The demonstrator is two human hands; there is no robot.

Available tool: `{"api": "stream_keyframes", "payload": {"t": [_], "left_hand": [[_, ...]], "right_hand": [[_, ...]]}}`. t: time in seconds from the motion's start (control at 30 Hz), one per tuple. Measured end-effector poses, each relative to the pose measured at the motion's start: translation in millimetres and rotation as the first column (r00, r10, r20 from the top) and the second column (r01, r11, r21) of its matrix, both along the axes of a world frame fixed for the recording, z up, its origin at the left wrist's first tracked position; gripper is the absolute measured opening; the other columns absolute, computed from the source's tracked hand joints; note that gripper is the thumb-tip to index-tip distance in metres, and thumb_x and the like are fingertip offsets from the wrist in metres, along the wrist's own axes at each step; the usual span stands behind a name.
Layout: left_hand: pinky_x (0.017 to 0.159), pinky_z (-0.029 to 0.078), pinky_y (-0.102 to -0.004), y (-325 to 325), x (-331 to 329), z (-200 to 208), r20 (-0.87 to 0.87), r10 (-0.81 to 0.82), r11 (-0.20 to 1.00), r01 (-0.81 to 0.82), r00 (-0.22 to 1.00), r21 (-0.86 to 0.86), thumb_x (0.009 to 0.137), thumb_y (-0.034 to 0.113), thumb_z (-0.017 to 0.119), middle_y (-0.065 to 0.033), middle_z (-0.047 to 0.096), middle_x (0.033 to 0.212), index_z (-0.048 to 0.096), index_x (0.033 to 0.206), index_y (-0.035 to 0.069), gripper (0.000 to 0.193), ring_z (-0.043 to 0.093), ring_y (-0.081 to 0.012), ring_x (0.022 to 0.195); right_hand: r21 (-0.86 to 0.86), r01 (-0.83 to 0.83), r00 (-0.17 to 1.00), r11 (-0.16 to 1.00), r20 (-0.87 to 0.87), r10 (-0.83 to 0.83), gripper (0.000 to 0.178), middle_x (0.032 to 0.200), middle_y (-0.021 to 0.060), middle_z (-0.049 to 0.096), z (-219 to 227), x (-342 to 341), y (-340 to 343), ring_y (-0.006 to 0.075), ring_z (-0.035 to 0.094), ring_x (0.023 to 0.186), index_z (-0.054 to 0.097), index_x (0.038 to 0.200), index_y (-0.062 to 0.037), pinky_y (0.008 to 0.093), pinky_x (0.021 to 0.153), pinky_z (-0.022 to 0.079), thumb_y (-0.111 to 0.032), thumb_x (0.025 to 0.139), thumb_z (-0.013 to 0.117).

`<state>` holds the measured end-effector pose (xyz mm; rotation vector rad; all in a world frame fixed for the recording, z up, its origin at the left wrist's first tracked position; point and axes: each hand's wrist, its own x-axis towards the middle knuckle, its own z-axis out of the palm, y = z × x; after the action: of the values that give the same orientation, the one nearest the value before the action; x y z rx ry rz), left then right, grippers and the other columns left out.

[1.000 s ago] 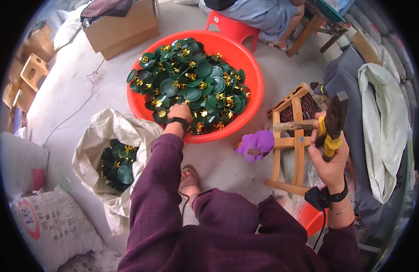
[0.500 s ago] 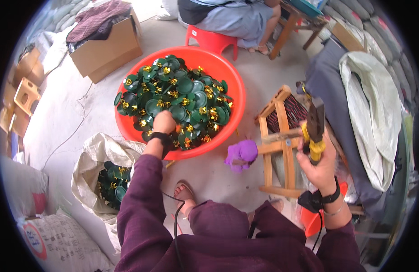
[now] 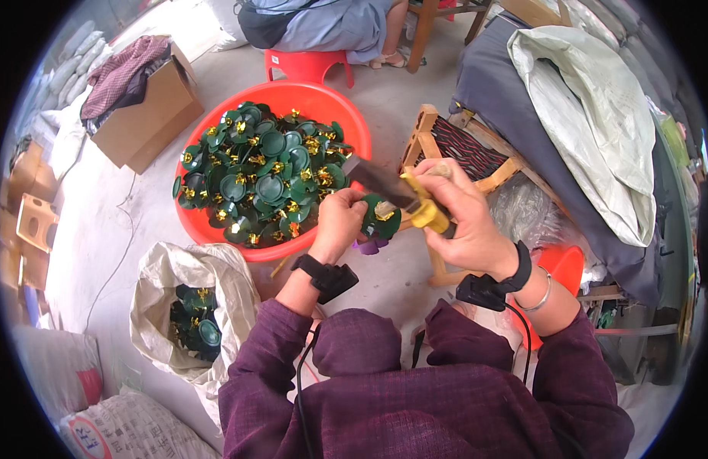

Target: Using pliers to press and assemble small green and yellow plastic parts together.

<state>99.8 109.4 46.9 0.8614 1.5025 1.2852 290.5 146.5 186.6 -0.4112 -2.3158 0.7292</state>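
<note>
My left hand [image 3: 340,222], closed, pinches a small green disc [image 3: 381,220] with a gold-coloured centre in front of the basin's right rim. In my right hand [image 3: 461,210] is a pair of pliers [image 3: 400,191] with dark jaws and yellow grips, its head pointing up and left beside the disc. The red-orange basin [image 3: 362,138] is heaped with green discs [image 3: 270,187] bearing shiny gold trims. A bit of purple stuff [image 3: 371,246] shows under the held disc, mostly hidden.
An open white sack [image 3: 151,306] with more green discs stands at the lower left. Near the basin are a cardboard box [image 3: 151,122] with cloth and a red stool [image 3: 306,65] with a seated person. A wooden frame [image 3: 423,138] and a white sack [image 3: 599,130] lie right.
My left hand has come out of the basin with a green disc. The right hand has brought the pliers down and left, close to the left hand. The view has shifted slightly.
</note>
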Motion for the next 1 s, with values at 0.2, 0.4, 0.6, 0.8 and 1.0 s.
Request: {"api": "stream_keyframes", "payload": {"t": [0.2,0.4,0.6,0.8,1.0], "left_hand": [[0.074,0.052,-0.0387,1,17,42,-0.620,0.171,0.883,0.161,0.765,0.442,0.073,0.003,0.064,-0.0178,0.066,0.093,0.064,0.100,0.001,0.026,0.064,-0.0348,0.083],[0.068,0.049,-0.0428,-16,10,-3,-0.761,0.026,0.905,0.308,0.648,0.293,0.079,0.019,0.064,-0.0119,0.066,0.089,0.062,0.092,0.007,0.018,0.062,-0.0305,0.078],[0.076,0.038,-0.0429,18,41,-9,-0.579,0.058,0.880,0.232,0.813,0.414,0.081,0.021,0.063,-0.0065,0.058,0.078,0.060,0.080,0.013,0.008,0.057,-0.0287,0.086],[0.078,0.037,-0.0393,4,34,-11,-0.479,0.138,0.865,0.130,0.867,0.485,0.084,0.021,0.063,-0.0060,0.059,0.078,0.056,0.079,0.012,0.012,0.056,-0.0280,0.082],[0.080,0.037,-0.0402,10,43,-14,-0.485,0.089,0.862,0.177,0.870,0.474,0.082,0.020,0.065,-0.0050,0.059,0.082,0.058,0.087,0.012,0.012,0.058,-0.0268,0.089]], "right_hand": [[-0.034,-0.032,0.999,0.999,0.018,0.033,0.049,0.106,0.0137,0.049,-10,1,13,0.0287,0.054,0.094,0.055,0.112,-0.0010,0.0356,0.080,0.047,0.007,0.065,0.066],[0.249,-0.115,0.967,0.962,0.251,0.051,0.050,0.124,0.0207,0.054,-17,-23,7,0.0383,0.049,0.119,0.058,0.117,0.0018,0.0463,0.101,0.039,-0.002,0.067,0.063],[-0.024,0.014,0.965,1.000,0.264,-0.008,0.064,0.137,0.0179,0.043,-17,31,30,0.0307,0.042,0.129,0.044,0.135,0.0003,0.0378,0.107,0.031,0.008,0.072,0.050],[0.161,0.038,0.981,0.986,0.183,-0.067,0.069,0.140,0.0174,0.043,21,42,38,0.0266,0.040,0.133,0.039,0.139,0.0024,0.0340,0.109,0.028,0.012,0.071,0.044],[0.249,0.184,0.846,0.951,0.453,-0.282,0.066,0.125,0.0217,0.048,26,53,17,0.0362,0.047,0.121,0.039,0.137,0.0047,0.0377,0.104,0.034,0.004,0.074,0.058]]}}
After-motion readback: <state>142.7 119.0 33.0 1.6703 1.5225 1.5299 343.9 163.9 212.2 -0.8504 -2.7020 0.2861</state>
